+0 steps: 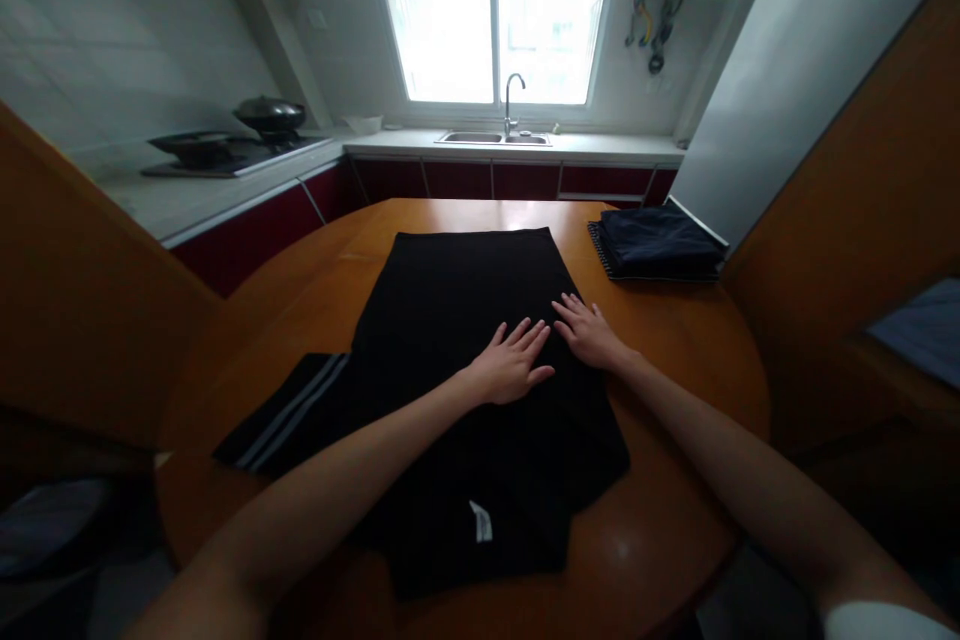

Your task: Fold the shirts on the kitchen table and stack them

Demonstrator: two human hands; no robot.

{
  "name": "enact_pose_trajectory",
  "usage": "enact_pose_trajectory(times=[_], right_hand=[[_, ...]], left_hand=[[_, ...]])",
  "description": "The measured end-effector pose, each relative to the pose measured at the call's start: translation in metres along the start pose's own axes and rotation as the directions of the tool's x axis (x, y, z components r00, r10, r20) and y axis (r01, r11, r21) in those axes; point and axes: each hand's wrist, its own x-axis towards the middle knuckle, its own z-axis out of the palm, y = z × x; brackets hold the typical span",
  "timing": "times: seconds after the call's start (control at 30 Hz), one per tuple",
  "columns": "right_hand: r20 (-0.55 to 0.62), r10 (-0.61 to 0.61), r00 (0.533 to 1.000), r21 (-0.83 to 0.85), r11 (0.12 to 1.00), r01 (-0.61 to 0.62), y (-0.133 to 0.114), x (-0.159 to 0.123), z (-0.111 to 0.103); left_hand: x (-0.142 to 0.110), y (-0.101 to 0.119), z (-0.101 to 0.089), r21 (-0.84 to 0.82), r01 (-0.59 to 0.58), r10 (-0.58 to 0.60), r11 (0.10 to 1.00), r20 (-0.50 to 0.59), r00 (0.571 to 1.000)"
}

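A black T-shirt (465, 285) lies spread on the wooden table (697, 360), its hem toward the window and its collar end toward me. Two grey stripes run along the sleeve (289, 410) at the left, and a white label (481, 522) shows near the collar. My left hand (510, 365) rests flat on the middle of the cloth, fingers spread. Beside it, my right hand (587, 332) lies on the shirt's right edge, fingers stretched out. Neither hand grips anything. My left forearm hides part of the shirt's left side.
A stack of folded dark clothes (660, 240) sits at the table's far right. Beyond are a counter with a sink (472, 137) and a stove with a lidded pan (270, 115). The fridge (780, 70) stands at the right, and a wooden panel (82, 320) at the left.
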Motion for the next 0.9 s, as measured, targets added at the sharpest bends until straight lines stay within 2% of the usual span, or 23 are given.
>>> enact_pose_trajectory(times=[0.07, 0.17, 0.27, 0.33, 0.4, 0.5, 0.53, 0.6, 0.73, 0.83, 0.9], right_hand=[[0.007, -0.002, 1.0, -0.012, 1.0, 0.002, 0.002, 0.0, 0.002], [-0.018, -0.013, 1.0, 0.01, 1.0, 0.013, 0.005, -0.001, 0.002], [-0.081, -0.008, 0.997, 0.044, 0.999, 0.011, 0.009, -0.003, 0.003], [-0.139, -0.016, 0.99, 0.063, 0.998, 0.025, 0.011, -0.003, 0.004], [-0.187, -0.042, 0.982, 0.081, 0.995, 0.058, 0.013, -0.003, 0.003], [-0.25, -0.091, 0.964, 0.102, 0.988, 0.12, 0.012, -0.003, 0.0], [-0.272, -0.106, 0.957, 0.11, 0.984, 0.14, 0.011, -0.003, -0.001], [-0.314, -0.13, 0.94, 0.132, 0.975, 0.178, 0.007, -0.004, -0.007], [-0.361, -0.162, 0.919, 0.192, 0.951, 0.243, -0.013, -0.004, -0.021], [-0.357, -0.201, 0.912, 0.232, 0.927, 0.295, -0.044, 0.002, -0.031], [-0.34, -0.255, 0.905, 0.255, 0.901, 0.35, -0.072, 0.009, -0.034]], left_hand=[[0.001, -0.001, -0.005, -0.027, 0.0, 0.0, 1.0, 0.027, 1.0], [0.0, -0.005, -0.024, -0.116, -0.005, 0.01, 0.993, 0.042, 0.999], [-0.011, -0.011, -0.055, -0.198, -0.031, 0.018, 0.98, -0.068, 0.998], [-0.028, -0.018, -0.075, -0.206, -0.029, -0.006, 0.978, -0.169, 0.986], [-0.054, -0.03, -0.088, -0.18, 0.031, -0.075, 0.983, -0.241, 0.968], [-0.11, -0.059, -0.091, -0.13, 0.261, -0.288, 0.956, -0.281, 0.915], [-0.132, -0.07, -0.087, -0.114, 0.362, -0.379, 0.925, -0.286, 0.88], [-0.18, -0.091, -0.074, -0.089, 0.56, -0.559, 0.824, -0.297, 0.775], [-0.272, -0.113, -0.04, -0.062, 0.832, -0.801, 0.552, -0.318, 0.507], [-0.313, -0.112, -0.023, -0.091, 0.921, -0.885, 0.379, -0.326, 0.332], [-0.32, -0.109, -0.018, -0.171, 0.93, -0.912, 0.326, -0.315, 0.262]])
